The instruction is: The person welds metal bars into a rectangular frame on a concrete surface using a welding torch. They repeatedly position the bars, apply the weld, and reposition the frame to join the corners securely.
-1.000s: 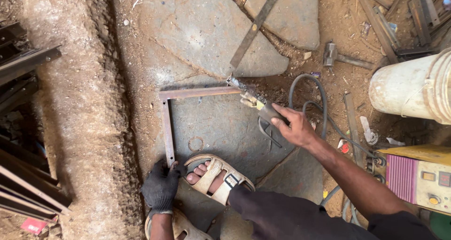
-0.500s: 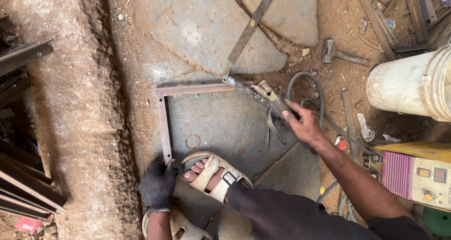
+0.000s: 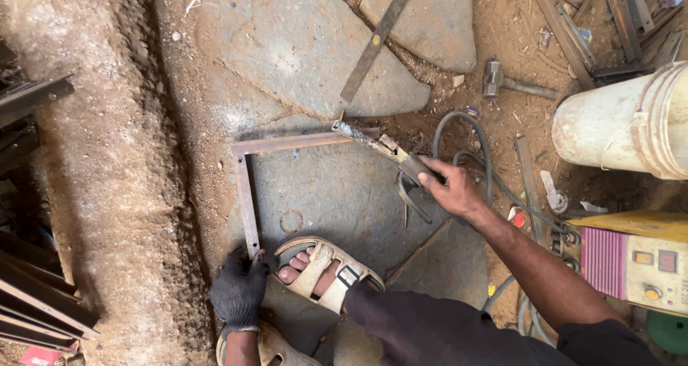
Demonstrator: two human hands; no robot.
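Observation:
A rusty L-shaped steel angle frame (image 3: 247, 187) lies on a flat grey stone slab (image 3: 337, 194). My left hand (image 3: 238, 289), in a black glove, presses on the near end of the frame's upright bar. My right hand (image 3: 451, 188) grips a welding electrode holder (image 3: 390, 151). The holder's tip rests at the far right end of the frame's top bar. My sandalled foot (image 3: 322, 269) stands on the slab beside my left hand.
A yellow welding machine (image 3: 634, 255) sits at the right with cables (image 3: 473, 147) curling toward the holder. A white bucket (image 3: 623, 126) stands above it. A hammer (image 3: 512, 85), a flat steel strip (image 3: 376, 40) and scrap bars (image 3: 602, 22) lie behind. Steel sections (image 3: 32, 280) are stacked left.
My right hand has drawn back to the right with the holder, whose tip stays at the top bar's right end. My left hand stays pressed on the frame.

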